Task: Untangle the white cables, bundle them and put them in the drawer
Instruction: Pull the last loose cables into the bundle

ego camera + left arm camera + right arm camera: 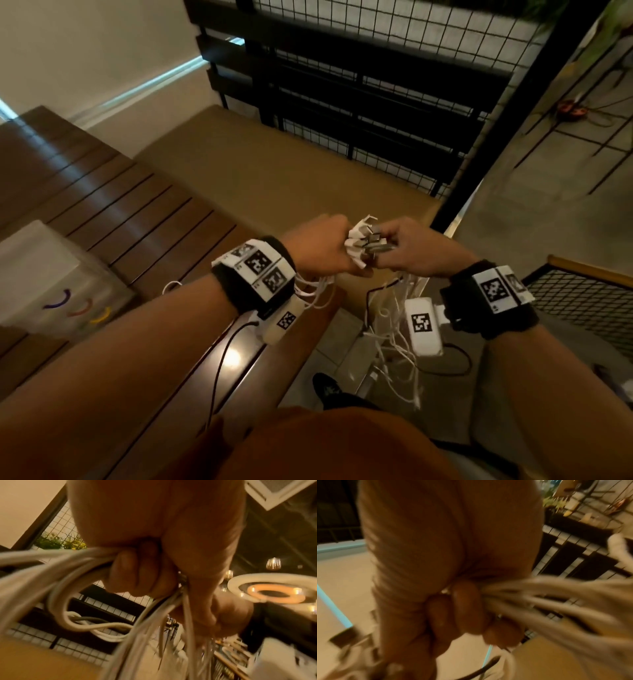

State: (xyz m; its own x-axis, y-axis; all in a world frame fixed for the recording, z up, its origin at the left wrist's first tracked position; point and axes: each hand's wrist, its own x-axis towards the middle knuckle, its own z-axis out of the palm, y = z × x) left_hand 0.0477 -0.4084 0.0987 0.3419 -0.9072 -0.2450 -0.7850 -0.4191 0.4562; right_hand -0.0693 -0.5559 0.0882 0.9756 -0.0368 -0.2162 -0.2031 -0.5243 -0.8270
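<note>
Both forearms are bare. Each wrist wears a wide black band (250,291) carrying white panels printed with black square-pattern markers. Below each band sits a small white camera unit (423,325) with its own marker, trailing a thin black cable (219,370). An orange-brown shirt (329,445) and a dark shoe (325,387) show.

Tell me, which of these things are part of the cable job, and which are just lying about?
Part of the job:
- white cables, bunched and hanging down
- left hand, gripping the bunch
- right hand, gripping the connector ends

Just lying about:
- wooden bench
- white box with coloured arcs
- black wire-grid rack
</note>
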